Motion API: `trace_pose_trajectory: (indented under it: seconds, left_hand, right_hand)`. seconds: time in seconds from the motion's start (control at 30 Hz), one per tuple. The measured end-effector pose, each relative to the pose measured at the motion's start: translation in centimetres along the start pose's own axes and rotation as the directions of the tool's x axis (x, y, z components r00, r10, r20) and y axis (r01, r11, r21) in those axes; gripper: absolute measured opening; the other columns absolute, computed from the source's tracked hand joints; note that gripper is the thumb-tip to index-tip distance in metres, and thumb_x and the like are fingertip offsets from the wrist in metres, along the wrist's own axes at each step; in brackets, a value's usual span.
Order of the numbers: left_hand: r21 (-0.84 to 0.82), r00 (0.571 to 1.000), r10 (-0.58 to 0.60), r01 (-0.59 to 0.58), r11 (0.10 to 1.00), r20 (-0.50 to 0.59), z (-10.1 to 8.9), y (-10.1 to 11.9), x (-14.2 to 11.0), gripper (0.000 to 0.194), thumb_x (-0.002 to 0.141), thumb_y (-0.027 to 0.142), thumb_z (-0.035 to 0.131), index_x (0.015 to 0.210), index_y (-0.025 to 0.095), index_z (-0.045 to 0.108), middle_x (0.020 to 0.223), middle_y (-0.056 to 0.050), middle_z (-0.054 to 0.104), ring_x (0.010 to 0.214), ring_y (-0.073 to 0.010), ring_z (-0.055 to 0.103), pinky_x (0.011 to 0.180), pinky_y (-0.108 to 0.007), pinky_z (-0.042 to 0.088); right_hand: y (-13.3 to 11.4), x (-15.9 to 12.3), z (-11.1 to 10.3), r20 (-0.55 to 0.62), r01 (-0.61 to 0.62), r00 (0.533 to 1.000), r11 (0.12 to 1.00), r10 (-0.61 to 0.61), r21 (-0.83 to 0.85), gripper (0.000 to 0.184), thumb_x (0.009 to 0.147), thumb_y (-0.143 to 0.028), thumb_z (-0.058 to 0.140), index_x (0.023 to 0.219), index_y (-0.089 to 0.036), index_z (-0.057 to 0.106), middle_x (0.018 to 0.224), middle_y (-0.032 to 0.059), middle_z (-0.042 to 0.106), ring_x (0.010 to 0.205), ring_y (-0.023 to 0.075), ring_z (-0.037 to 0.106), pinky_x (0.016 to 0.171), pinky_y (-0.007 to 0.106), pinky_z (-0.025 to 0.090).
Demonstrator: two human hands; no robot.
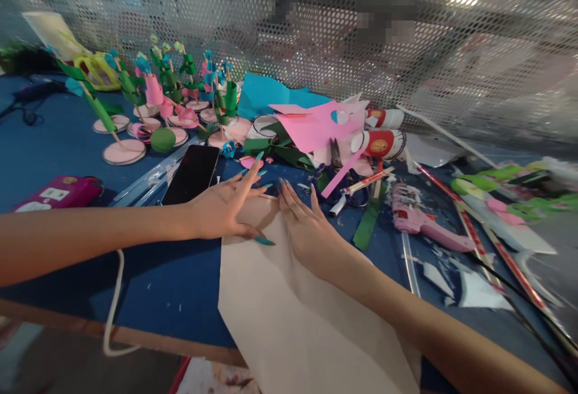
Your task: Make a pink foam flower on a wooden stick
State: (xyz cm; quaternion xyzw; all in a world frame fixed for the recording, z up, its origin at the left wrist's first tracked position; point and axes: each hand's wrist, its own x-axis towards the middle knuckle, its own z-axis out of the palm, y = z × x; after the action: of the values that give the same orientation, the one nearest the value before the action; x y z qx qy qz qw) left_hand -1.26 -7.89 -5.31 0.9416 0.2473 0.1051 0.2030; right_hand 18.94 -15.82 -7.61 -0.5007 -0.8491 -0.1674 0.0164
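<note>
A large pale sheet of paper [271, 303] lies in front of me and hangs over the table's near edge. My left hand [226, 204] rests at the sheet's far left part, its fingers spread and the thumb over the paper. Close beside it, my right hand [309, 234] lies flat on the sheet with fingers stretched forward. Neither hand grasps anything. A black phone [192, 174] lies just left of my left hand. Beyond my right hand are scissors [335, 156], a pink paper strip [343, 174] and a green strip [371, 219].
Several paper flowers on round bases [124, 152] stand at the back left. A magenta item [63, 192] lies left, a pink glue gun [424, 225] right, among paper scraps. Printed paper cups [383, 144] lie behind. A perforated metal screen [316, 32] borders the blue table [180, 285].
</note>
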Motion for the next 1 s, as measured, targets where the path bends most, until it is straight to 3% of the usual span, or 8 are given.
trace_pose_trajectory:
  seconds: [0.27, 0.4, 0.5, 0.6, 0.7, 0.8, 0.9, 1.0]
  left_hand:
    - [0.093, 0.997, 0.028, -0.034, 0.995, 0.065, -0.2, 0.1, 0.1, 0.118, 0.078, 0.057, 0.058, 0.136, 0.014, -0.035, 0.135, -0.014, 0.050, 0.131, -0.0237, 0.041, 0.111, -0.039, 0.018]
    - [0.140, 0.997, 0.018, -0.028, 0.990, 0.071, -0.2, 0.1, 0.1, 0.116, 0.079, 0.055, 0.058, 0.136, 0.014, -0.034, 0.134, -0.013, 0.051, 0.129, -0.0235, 0.043, 0.110, -0.037, 0.020]
    - [0.163, 0.998, 0.025, -0.033, 0.986, 0.052, -0.1, 0.1, 0.1, 0.117, 0.078, 0.054, 0.060, 0.137, 0.014, -0.033, 0.134, -0.013, 0.051, 0.131, -0.0244, 0.040, 0.109, -0.039, 0.020]
    - [0.171, 0.999, 0.037, -0.042, 0.984, 0.035, -0.1, -0.1, 0.1, 0.116, 0.077, 0.057, 0.059, 0.139, 0.013, -0.029, 0.133, -0.013, 0.052, 0.133, -0.0242, 0.037, 0.108, -0.038, 0.021]
    - [0.170, 0.998, 0.057, -0.060, 0.984, 0.017, -0.1, -0.2, 0.1, 0.115, 0.077, 0.057, 0.059, 0.141, 0.012, -0.025, 0.135, -0.014, 0.050, 0.133, -0.0234, 0.036, 0.106, -0.034, 0.025]
    - [0.162, 0.998, 0.066, -0.062, 0.985, -0.024, -0.3, -0.3, 0.0, 0.115, 0.075, 0.059, 0.061, 0.142, 0.014, -0.021, 0.134, -0.014, 0.051, 0.131, -0.0236, 0.039, 0.102, -0.033, 0.030]
    - [0.172, 0.996, 0.048, -0.034, 0.984, -0.074, -0.5, -0.4, 0.1, 0.117, 0.071, 0.060, 0.063, 0.144, 0.014, -0.017, 0.127, -0.012, 0.058, 0.128, -0.0247, 0.043, 0.098, -0.032, 0.034]
    - [0.186, 0.997, 0.021, -0.007, 0.983, -0.074, -0.7, -0.7, 0.2, 0.119, 0.070, 0.061, 0.064, 0.144, 0.013, -0.016, 0.122, -0.011, 0.062, 0.126, -0.0249, 0.045, 0.097, -0.032, 0.035]
  right_hand:
    - [0.0, 0.4, -0.1, 0.039, -0.034, 0.999, 0.996, 0.030, 0.081, 0.059, 0.077, -0.003, 0.028, 0.135, 0.004, 0.036, 0.145, 0.0258, 0.032, 0.138, 0.0302, 0.024, 0.109, 0.061, 0.019]
    - [2.0, 0.8, -3.2, -0.017, -0.132, 0.990, 0.968, 0.139, 0.213, 0.057, 0.076, -0.008, 0.033, 0.132, 0.001, 0.039, 0.143, 0.0241, 0.036, 0.135, 0.0296, 0.032, 0.107, 0.053, 0.030]
    - [5.4, -0.8, -7.0, -0.102, -0.294, 0.940, 0.926, 0.325, 0.236, 0.046, 0.080, -0.019, 0.037, 0.125, -0.013, 0.045, 0.126, 0.0165, 0.054, 0.116, 0.0269, 0.052, 0.097, 0.046, 0.041]
    - [9.6, -4.1, -8.8, 0.018, -0.527, 0.849, 0.848, 0.529, -0.057, 0.051, 0.076, -0.032, 0.053, 0.121, -0.009, 0.045, 0.113, 0.0221, 0.054, 0.110, 0.0350, 0.050, 0.089, 0.046, 0.041]
    - [12.6, -7.4, -7.1, 0.244, -0.577, 0.671, 0.700, 0.700, -0.421, 0.052, 0.073, -0.033, 0.059, 0.108, 0.004, 0.051, 0.102, 0.0272, 0.054, 0.103, 0.0404, 0.050, 0.083, 0.044, 0.039]
    - [13.5, -9.5, -4.0, 0.415, -0.575, 0.548, 0.687, 0.726, -0.444, 0.044, 0.073, -0.028, 0.057, 0.106, 0.001, 0.054, 0.105, 0.0250, 0.053, 0.102, 0.0371, 0.052, 0.080, 0.040, 0.039]
    - [13.5, -10.3, -2.0, 0.361, -0.636, 0.534, 0.645, 0.764, -0.424, 0.042, 0.078, -0.033, 0.052, 0.111, -0.007, 0.053, 0.111, 0.0220, 0.051, 0.101, 0.0385, 0.053, 0.074, 0.041, 0.041]
    - [13.9, -10.6, -1.3, 0.280, -0.627, 0.601, 0.658, 0.749, -0.417, 0.033, 0.080, -0.034, 0.050, 0.102, -0.011, 0.056, 0.107, 0.0214, 0.051, 0.096, 0.0389, 0.054, 0.071, 0.042, 0.041]
